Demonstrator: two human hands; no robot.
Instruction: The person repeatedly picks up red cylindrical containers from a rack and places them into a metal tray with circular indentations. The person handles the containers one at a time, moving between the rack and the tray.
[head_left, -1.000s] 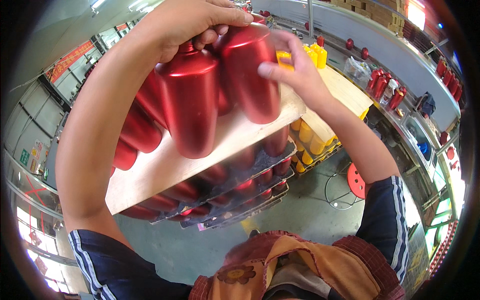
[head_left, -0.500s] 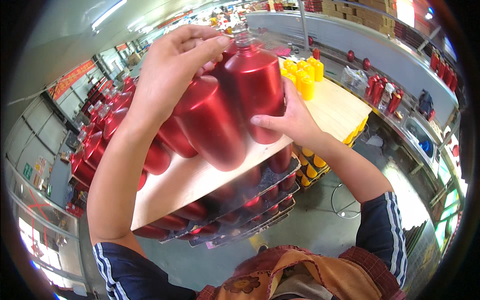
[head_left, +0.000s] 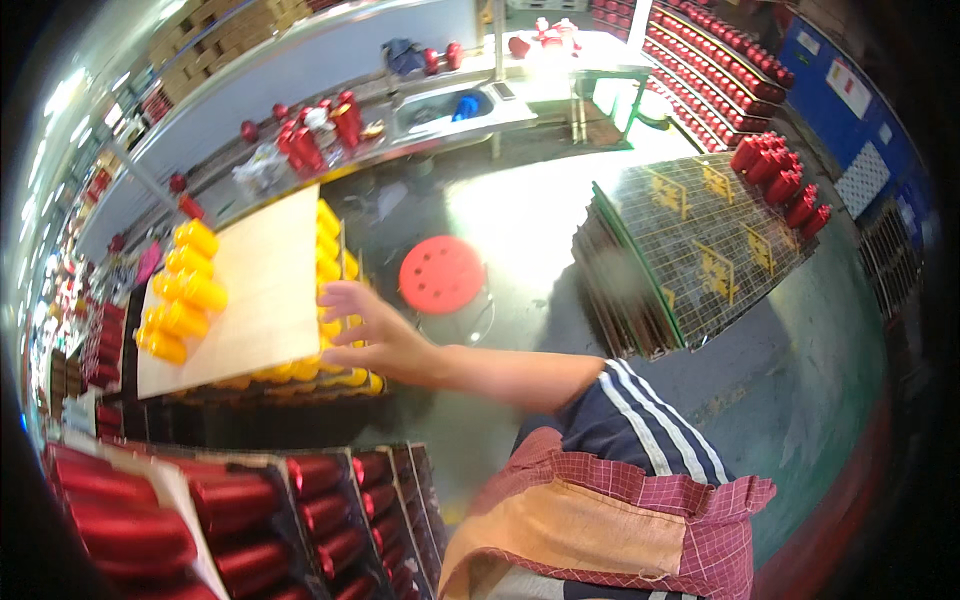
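Observation:
My right hand (head_left: 368, 332) reaches out to the left, fingers apart and empty. It is beside the edge of a pale wooden board (head_left: 265, 285), close above yellow bottles (head_left: 330, 240) stacked under that board. A group of yellow bottles (head_left: 185, 290) stands on top of the board. At the lower left, large shiny red bottles (head_left: 125, 535) sit in a stack of layers divided by thin boards. My left hand is out of the picture.
On the floor beyond my hand stands a round red stool (head_left: 440, 275). To the right is a stack of grid-patterned panels (head_left: 690, 250) with red bottles (head_left: 780, 175) on its far end. A sink (head_left: 435, 110) and a bench with more red bottles (head_left: 310, 140) run along the back.
My view has swung to the right. My right hand has come off the red bottle it was touching and is now empty. My left hand has gone out of view.

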